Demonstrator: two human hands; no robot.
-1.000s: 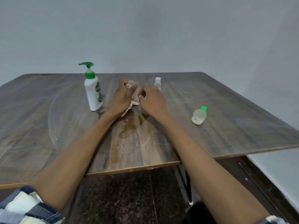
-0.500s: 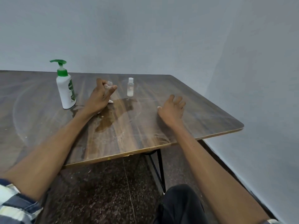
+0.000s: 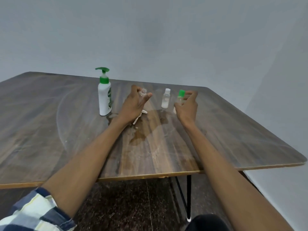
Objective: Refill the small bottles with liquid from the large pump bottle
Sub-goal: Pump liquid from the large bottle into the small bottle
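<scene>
Small bottles number three in this view, and none appears full. An uncapped clear bottle (image 3: 143, 95) stands upright in the left hand (image 3: 133, 105), whose fingers and thumb curl round its body, leaving the open neck exposed above the thumb. A green-capped bottle (image 3: 180, 99) sits upright in the right hand (image 3: 186, 107), pinched between curled fingers and thumb, its cap in place. Between the two hands, slightly beyond them, a white-capped bottle (image 3: 165, 100) stands alone on the table (image 3: 50, 122), with what seems a low level of liquid at its base. The large pump bottle (image 3: 104, 95) stands just beyond and outside the left hand, untouched, pump head up. A white object (image 3: 139, 117), possibly a removed cap or spray top, lies under the left wrist. A wet patch (image 3: 146, 129) spreads on the wood nearer than both hands. Judged from this, one bottle is opened and ready to receive liquid; pumping, recapping and the other two bottles apparently remain.
</scene>
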